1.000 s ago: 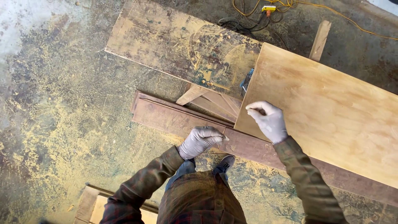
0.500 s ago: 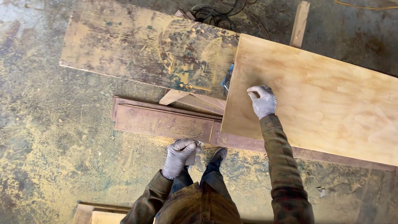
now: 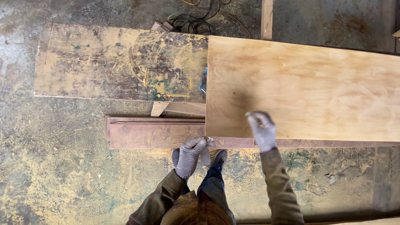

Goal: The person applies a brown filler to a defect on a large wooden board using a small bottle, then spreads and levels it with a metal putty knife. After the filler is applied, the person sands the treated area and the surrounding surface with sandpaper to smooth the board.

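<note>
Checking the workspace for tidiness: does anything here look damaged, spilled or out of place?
Sawdust is spread thickly over the floor. The old board is stained and scuffed, unlike the clean plywood sheet under the right hand. A tangled cable lies loose beyond the boards.

plywood sheet (image 3: 308, 83) sits right of stained board (image 3: 116, 62) | long plank (image 3: 154, 133) on floor in front of both | cables (image 3: 196, 21) behind

Pale plywood sheet (image 3: 308, 87) — flat, unstained
</note>
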